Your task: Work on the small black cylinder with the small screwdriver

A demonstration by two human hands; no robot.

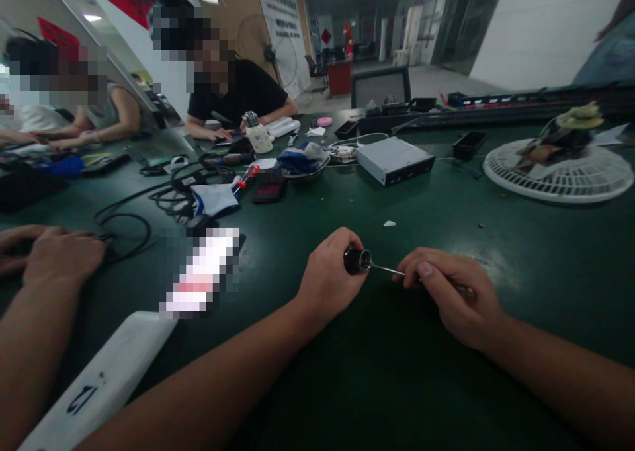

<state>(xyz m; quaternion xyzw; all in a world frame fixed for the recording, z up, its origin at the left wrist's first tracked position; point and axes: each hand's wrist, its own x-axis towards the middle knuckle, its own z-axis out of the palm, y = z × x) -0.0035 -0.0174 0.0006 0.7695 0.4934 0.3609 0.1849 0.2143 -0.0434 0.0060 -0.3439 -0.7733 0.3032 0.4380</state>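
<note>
Clamped in left hand (327,276), black cylindrical part (357,261) braced end-on for screwdriver (387,269) gripped in right hand (451,299).

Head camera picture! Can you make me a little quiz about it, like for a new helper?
1. What does the left hand hold?
A. a white cloth
B. a small black cylinder
C. a pink disc

2. True or false: the round white fan grille lies on the green table, to the right of the grey metal box.

3. Fill in the blank: the fingers of the right hand pinch a thin metal ____ that reaches the black cylinder.

Key: 1. B; 2. true; 3. shaft
</note>
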